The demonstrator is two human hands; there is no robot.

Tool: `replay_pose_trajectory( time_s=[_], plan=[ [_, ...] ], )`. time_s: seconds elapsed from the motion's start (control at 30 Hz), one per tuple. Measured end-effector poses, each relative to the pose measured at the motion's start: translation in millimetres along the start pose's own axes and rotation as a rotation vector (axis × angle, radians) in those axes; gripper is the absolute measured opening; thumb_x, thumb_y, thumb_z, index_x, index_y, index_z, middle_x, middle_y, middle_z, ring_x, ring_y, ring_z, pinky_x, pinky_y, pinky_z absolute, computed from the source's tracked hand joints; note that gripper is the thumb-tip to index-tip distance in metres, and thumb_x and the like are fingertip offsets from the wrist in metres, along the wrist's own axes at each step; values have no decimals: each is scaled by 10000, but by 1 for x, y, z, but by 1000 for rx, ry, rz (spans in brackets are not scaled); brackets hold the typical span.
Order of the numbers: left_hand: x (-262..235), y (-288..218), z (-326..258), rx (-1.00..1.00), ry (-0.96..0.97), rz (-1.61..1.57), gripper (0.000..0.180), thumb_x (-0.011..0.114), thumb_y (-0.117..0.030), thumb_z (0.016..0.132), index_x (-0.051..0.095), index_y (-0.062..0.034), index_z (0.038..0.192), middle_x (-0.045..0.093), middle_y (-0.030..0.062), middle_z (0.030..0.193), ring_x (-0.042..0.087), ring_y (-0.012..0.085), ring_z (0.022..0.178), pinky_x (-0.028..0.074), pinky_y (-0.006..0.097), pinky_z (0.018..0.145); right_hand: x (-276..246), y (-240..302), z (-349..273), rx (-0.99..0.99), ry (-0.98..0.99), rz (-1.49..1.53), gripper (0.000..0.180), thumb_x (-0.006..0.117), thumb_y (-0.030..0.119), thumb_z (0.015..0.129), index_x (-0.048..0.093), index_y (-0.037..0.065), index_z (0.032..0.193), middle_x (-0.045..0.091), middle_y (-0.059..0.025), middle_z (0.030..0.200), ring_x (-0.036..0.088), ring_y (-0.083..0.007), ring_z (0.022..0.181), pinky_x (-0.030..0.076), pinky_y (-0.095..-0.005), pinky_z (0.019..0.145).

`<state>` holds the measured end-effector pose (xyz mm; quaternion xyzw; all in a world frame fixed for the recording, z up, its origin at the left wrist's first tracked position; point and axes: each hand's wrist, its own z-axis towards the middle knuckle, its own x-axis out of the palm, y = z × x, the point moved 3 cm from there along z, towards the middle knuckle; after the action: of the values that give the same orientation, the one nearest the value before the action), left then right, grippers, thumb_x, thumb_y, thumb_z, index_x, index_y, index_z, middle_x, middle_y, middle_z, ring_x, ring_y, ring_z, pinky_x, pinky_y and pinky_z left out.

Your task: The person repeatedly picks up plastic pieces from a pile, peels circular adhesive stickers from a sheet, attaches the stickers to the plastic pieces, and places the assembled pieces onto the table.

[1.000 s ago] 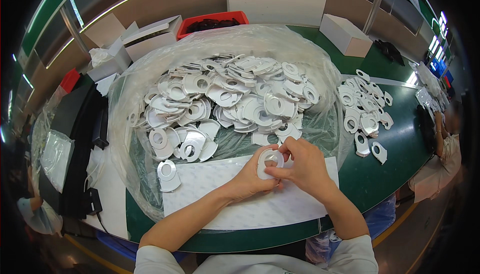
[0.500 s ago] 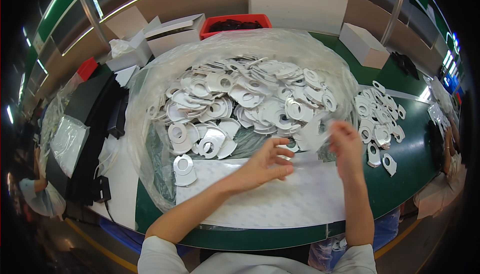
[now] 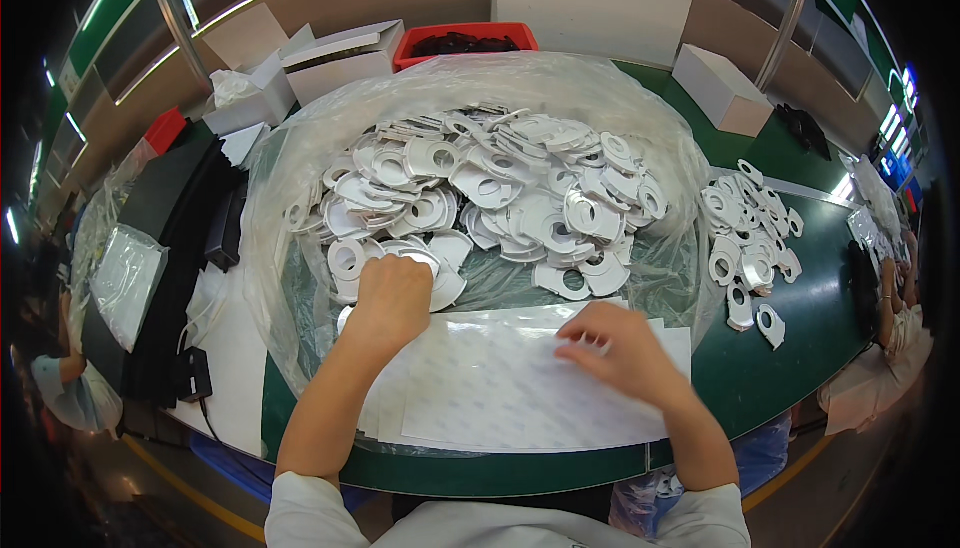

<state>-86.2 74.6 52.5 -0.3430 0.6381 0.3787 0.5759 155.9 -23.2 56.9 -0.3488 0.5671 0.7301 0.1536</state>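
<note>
My left hand point(image 3: 393, 300) is at the near left edge of a heap of flat white ring-shaped pieces point(image 3: 485, 188). Its back faces up and its fingers are hidden, so whether it holds a piece does not show. Over the right part of some white sheets point(image 3: 490, 403) is my right hand point(image 3: 622, 350), slightly smeared, with thumb and fingers bent but apart and no piece visible between them. The sheets lie overlapping at the table's near edge, with faint printing on them. The heap rests on a crumpled clear plastic bag point(image 3: 275, 293).
A smaller group of white pieces point(image 3: 748, 228) lies on the green table point(image 3: 830, 278) to the right. Behind the heap are a red bin point(image 3: 465, 33) of dark parts and white boxes point(image 3: 722, 91). A black adapter point(image 3: 195, 373) sits left. People are at both sides.
My left hand has moved left to the heap's edge. My right hand, which had a blurred pale piece by it, has come down over the sheets. The sheets now look more fanned out.
</note>
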Motion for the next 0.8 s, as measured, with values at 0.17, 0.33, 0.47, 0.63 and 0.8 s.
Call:
replay_pose_trajectory(
  time_s=[0.17,0.33,0.47,0.63,0.8],
  plan=[
    [-40,-9,-1,72,-210,-236,106,633,-107,662,613,-4,646,611,171,774,588,299,720,465,383,663,14,-3,-7,26,7,-249,311,740,173,736,606,3,960,600,-123,920,591,-287,878,479,-357,750],
    [-53,-28,1,211,-358,-773,269,685,-251,743,599,-3,683,596,101,815,551,226,754,443,327,734,13,-11,1,123,131,-209,314,744,127,715,579,-13,943,586,-153,945,588,-295,879,479,-356,784],
    [-39,-60,2,79,295,-1774,281,577,-300,868,630,-31,809,592,48,986,552,143,856,422,289,812,8,-12,10,159,212,-176,321,747,114,700,563,-5,935,578,-151,945,580,-298,898,474,-360,802],
    [-11,-79,9,84,305,-2470,485,464,-410,913,620,23,1064,525,172,1259,536,260,1094,416,384,945,10,-11,8,99,152,-202,328,752,103,681,563,1,927,575,-134,928,572,-297,895,471,-364,795],
    [0,-99,5,-11,410,-2804,462,352,-478,946,560,-66,971,464,196,1330,489,341,1157,427,465,935,14,-13,4,57,163,-220,328,756,93,674,579,11,937,593,-123,898,573,-293,891,470,-364,786]
  ],
)
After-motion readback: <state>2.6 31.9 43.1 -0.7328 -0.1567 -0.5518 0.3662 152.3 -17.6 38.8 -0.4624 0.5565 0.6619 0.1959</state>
